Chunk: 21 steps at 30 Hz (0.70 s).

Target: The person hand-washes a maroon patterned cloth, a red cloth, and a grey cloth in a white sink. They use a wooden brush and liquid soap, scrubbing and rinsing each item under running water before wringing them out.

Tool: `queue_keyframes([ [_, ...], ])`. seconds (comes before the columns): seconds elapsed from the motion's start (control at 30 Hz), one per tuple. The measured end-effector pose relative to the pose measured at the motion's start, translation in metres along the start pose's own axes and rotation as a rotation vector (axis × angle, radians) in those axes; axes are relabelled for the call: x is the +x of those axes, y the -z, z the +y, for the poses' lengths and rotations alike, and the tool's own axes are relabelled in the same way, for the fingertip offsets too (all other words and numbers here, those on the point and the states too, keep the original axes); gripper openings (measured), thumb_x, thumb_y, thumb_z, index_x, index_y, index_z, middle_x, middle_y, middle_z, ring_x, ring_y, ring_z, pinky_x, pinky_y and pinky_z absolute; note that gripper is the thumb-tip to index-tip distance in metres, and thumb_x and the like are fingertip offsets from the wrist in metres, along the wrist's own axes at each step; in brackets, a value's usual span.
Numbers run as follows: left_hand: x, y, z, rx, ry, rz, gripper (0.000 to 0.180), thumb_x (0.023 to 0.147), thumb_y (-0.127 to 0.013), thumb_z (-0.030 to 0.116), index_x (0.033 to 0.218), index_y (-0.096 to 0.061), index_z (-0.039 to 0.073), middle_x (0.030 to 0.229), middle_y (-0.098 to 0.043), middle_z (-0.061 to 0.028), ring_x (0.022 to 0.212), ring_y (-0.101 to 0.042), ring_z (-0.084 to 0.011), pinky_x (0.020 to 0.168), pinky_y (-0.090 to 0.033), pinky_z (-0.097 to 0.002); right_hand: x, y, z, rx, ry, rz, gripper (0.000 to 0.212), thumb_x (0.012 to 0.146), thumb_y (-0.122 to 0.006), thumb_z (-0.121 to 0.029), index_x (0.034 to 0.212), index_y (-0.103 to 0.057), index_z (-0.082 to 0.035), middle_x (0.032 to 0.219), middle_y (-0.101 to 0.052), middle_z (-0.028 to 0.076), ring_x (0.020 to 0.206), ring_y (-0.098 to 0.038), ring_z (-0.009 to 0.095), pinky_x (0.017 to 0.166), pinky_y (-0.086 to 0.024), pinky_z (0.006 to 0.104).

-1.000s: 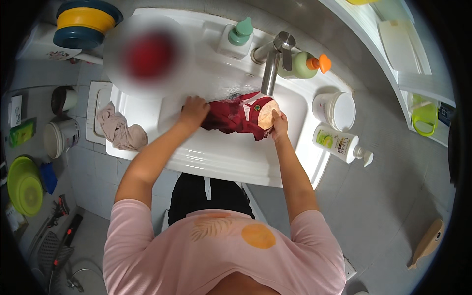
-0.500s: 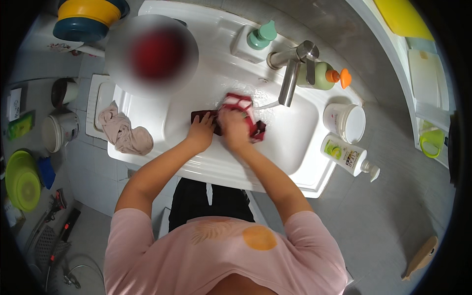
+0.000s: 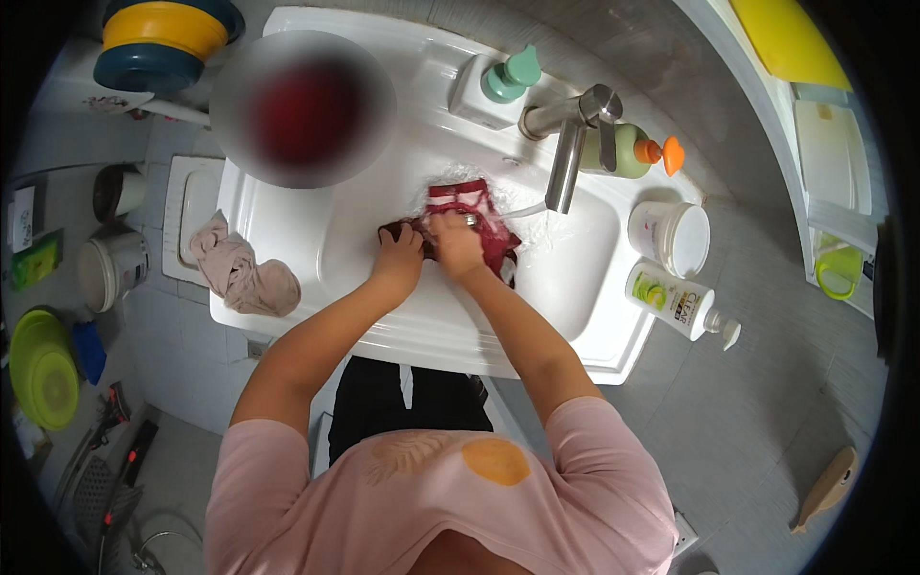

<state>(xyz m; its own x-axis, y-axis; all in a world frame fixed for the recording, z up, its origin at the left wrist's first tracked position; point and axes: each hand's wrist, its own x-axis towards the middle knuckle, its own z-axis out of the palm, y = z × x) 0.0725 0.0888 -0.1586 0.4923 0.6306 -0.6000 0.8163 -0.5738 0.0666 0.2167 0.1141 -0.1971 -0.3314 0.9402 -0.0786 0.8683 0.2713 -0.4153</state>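
Note:
A wet red-and-white cloth [image 3: 498, 230] lies bunched in the white sink basin [image 3: 359, 196], with a darker strip at its left end. My left hand [image 3: 399, 257] grips that dark end, its fingers curled over the fabric. Pressed down onto the middle of the cloth is my right hand [image 3: 454, 245], fingers bent into the folds; a ring shows on one finger. Water runs from the metal tap [image 3: 565, 172] onto the cloth and splashes around it.
A beige cloth [image 3: 244, 268] is draped at the sink's left edge. Soap bottles and a white tub [image 3: 671, 237] line the back and right rim; a white pump bottle [image 3: 671, 299] lies at the right. A blurred patch with dark red [image 3: 307, 110] covers the upper left.
The cloth has been shifted and spread, its red part now bunched more to the right of my right hand. My left hand has closed more over the dark end.

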Motion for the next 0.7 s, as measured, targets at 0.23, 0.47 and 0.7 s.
queue_keyframes([
  [0.23,-0.015,-0.023,-0.013,-0.072,-0.029,0.272,0.035,0.082,-0.046,0.017,0.114,-0.055,0.008,0.131,-0.039,-0.0118,0.127,-0.027,-0.0336,0.096,-0.024,-0.0587,0.009,0.033,0.005,0.072,-0.104,0.143,0.013,0.078,-0.054,-0.009,0.09,-0.05,-0.009,0.087,-0.054,0.014,0.084,-0.054,0.034,0.068,-0.045,0.046],
  [0.47,-0.017,0.0,-0.011,-0.046,0.003,0.077,0.033,0.083,-0.047,0.018,0.113,-0.054,0.007,0.129,-0.04,-0.0126,0.122,-0.034,-0.0339,0.094,-0.029,-0.053,0.003,0.016,0.025,0.072,-0.285,0.079,0.024,0.07,-0.059,-0.004,0.091,-0.049,-0.009,0.088,-0.054,0.015,0.084,-0.053,0.036,0.07,-0.044,0.0447],
  [0.7,0.007,0.003,-0.023,-0.395,0.119,0.43,0.025,0.08,-0.052,0.016,0.102,-0.055,0.004,0.118,-0.045,-0.0135,0.103,-0.045,-0.0292,0.087,-0.036,-0.0424,-0.01,0.058,0.024,0.334,-0.273,0.156,0.027,0.067,-0.058,-0.001,0.09,-0.045,-0.005,0.086,-0.053,0.018,0.081,-0.052,0.039,0.069,-0.043,0.0456],
])
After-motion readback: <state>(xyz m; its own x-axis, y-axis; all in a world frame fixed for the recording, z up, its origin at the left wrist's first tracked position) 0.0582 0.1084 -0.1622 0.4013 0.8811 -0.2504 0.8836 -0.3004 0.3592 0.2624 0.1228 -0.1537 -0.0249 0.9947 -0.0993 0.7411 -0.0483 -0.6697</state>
